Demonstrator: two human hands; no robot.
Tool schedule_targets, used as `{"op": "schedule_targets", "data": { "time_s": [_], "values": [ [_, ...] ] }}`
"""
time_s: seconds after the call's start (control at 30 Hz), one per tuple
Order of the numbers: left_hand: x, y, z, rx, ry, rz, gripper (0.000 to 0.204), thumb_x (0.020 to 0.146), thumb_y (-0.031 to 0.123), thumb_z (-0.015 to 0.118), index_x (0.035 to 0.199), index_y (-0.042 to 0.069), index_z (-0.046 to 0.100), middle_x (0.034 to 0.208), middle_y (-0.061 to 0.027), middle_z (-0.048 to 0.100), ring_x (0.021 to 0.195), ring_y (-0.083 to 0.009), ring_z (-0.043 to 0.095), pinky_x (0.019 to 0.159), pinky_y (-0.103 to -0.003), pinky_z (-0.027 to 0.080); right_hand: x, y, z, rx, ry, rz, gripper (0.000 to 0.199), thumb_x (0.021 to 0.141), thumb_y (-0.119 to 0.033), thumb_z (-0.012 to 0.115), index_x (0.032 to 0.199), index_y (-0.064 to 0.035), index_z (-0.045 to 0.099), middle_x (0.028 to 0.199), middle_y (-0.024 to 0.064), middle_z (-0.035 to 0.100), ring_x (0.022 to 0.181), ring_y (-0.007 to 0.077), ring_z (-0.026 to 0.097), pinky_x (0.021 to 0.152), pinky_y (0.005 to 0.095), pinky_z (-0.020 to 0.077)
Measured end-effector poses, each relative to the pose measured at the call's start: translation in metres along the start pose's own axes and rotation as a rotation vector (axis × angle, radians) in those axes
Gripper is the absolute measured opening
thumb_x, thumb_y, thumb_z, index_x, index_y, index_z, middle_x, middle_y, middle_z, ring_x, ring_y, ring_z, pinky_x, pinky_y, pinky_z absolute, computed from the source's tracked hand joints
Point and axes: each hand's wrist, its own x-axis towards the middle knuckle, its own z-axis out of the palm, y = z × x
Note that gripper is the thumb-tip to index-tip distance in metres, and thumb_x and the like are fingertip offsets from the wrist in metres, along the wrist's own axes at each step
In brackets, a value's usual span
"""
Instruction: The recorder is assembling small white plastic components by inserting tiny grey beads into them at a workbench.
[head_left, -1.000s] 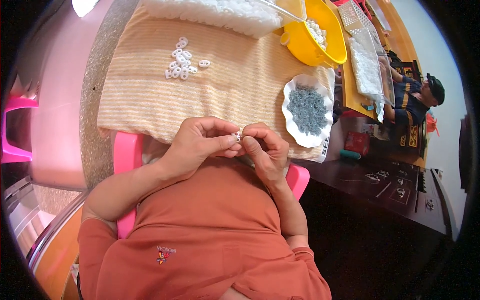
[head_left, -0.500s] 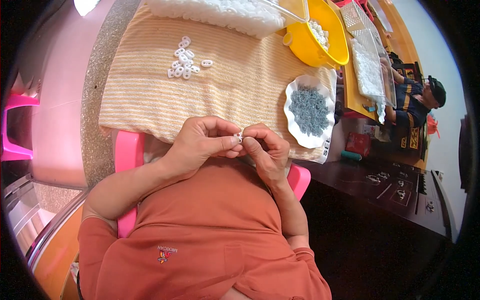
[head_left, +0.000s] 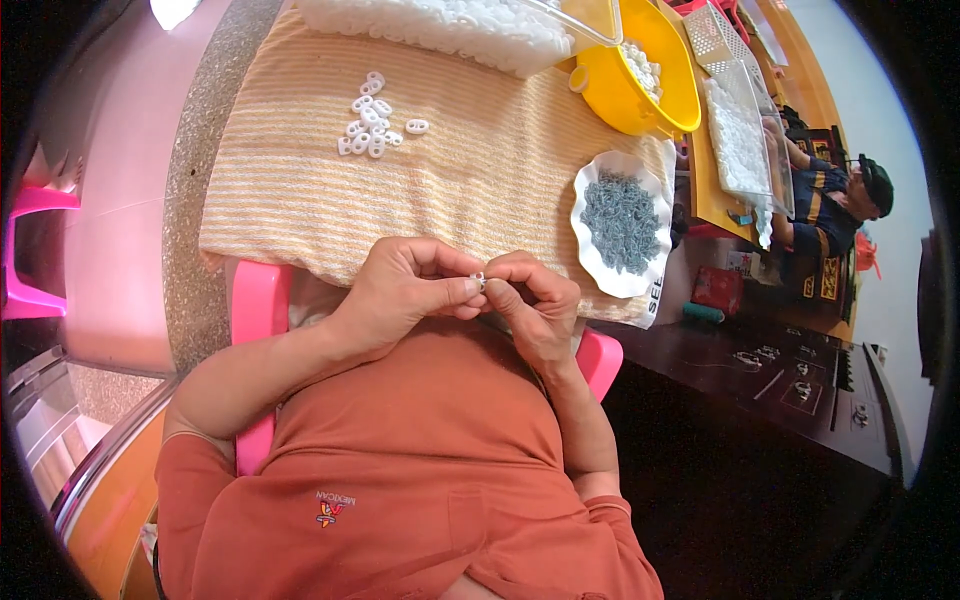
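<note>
My left hand (head_left: 415, 280) and my right hand (head_left: 530, 293) meet at the table's near edge, just in front of my body. Between their thumbs and fingertips they pinch one small white plastic cord lock (head_left: 480, 281), partly covered by the fingers. Whether a spring sits in it is too small to tell. A loose cluster of white two-holed oval plastic pieces (head_left: 368, 117) lies on the striped cloth (head_left: 290, 190), beyond my left hand. To the right, a white wavy-rimmed dish (head_left: 585, 245) holds a heap of small grey metal springs (head_left: 620, 222).
A clear bin (head_left: 595, 22) full of white pieces stands at the far edge, beside a yellow basin (head_left: 610, 95) with more white parts. At the right, another person (head_left: 835, 200) sits by a clear box of white pieces (head_left: 738, 135). Pink chair parts (head_left: 258, 310) flank me.
Both hands stay together with the small white piece; the fingertips have shifted only slightly. The whole view has moved a tiny bit.
</note>
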Motion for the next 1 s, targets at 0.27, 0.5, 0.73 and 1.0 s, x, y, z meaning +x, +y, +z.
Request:
{"op": "schedule_targets", "data": {
  "time_s": [0.27,0.5,0.73,1.0],
  "values": [
    [0.000,0.001,0.001,-0.017,0.008,-0.005,0.019,0.086,0.003,0.065,0.103,-0.005,0.063,0.091,-0.0108,0.067,0.081,-0.0138,0.066,0.072,-0.024,0.056,0.001,0.002,-0.003,-0.006,-0.027,-0.001,0.008,0.088,0.001,0.062,0.093,0.0059,0.063,0.089,0.0093,0.063,0.076,0.0120,0.062,0.068,0.0231,0.0525],
    [-0.001,0.004,0.002,-0.036,-0.001,-0.010,0.019,0.086,0.005,0.065,0.103,-0.004,0.063,0.091,-0.0097,0.067,0.081,-0.0132,0.065,0.072,-0.023,0.056,0.000,-0.007,-0.001,0.157,0.001,0.119,0.009,0.087,0.003,0.060,0.095,0.0068,0.063,0.092,0.0104,0.062,0.081,0.0150,0.063,0.071,0.0244,0.0539],
    [-0.003,0.005,0.001,-0.072,-0.009,0.024,0.018,0.086,0.004,0.065,0.103,-0.004,0.062,0.091,-0.0096,0.067,0.080,-0.0133,0.065,0.072,-0.024,0.056,0.005,-0.018,-0.002,0.173,-0.021,0.126,0.010,0.087,0.002,0.060,0.096,0.0074,0.062,0.094,0.0108,0.062,0.081,0.0163,0.064,0.071,0.0253,0.0543],
    [-0.004,0.006,0.001,-0.127,0.031,0.084,0.017,0.087,0.003,0.064,0.102,-0.003,0.062,0.090,-0.0092,0.067,0.079,-0.0142,0.066,0.071,-0.026,0.057,0.034,-0.021,-0.012,0.096,0.035,0.159,0.012,0.088,-0.004,0.061,0.096,0.0051,0.064,0.086,0.0068,0.063,0.070,0.0111,0.060,0.065,0.0238,0.0509]
  ]
}}
